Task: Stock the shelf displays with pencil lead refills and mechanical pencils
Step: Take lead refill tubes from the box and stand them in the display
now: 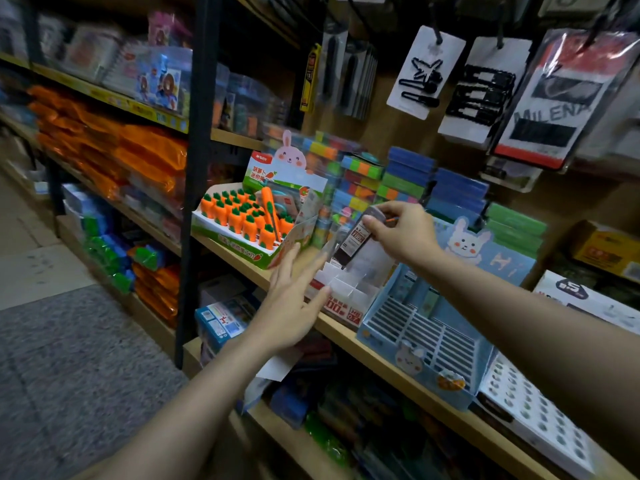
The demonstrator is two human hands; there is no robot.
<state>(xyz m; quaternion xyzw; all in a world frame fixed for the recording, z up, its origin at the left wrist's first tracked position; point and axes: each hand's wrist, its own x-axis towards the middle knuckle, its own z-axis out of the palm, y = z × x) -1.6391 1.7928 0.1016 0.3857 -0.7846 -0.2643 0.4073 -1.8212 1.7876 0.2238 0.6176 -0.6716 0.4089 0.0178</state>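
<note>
Wooden shelf [349, 336] boards carry a white divided display box [348, 289] at the front edge, between a carrot-pen display [242, 223] and a blue rabbit display tray [429, 337]. Right hand [401, 233] pinches a dark lead refill case [356, 239] by its upper end, tilted, directly above the white box. Left hand [291, 299] has fingers straight and spread, touching the box's front-left corner.

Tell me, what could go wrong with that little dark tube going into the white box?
The right hand only pinches the lead refill tube by its top, tilted, so it might slip or miss a slot in the white display box. The open left hand is close to the carrot display and might bump it.
</note>
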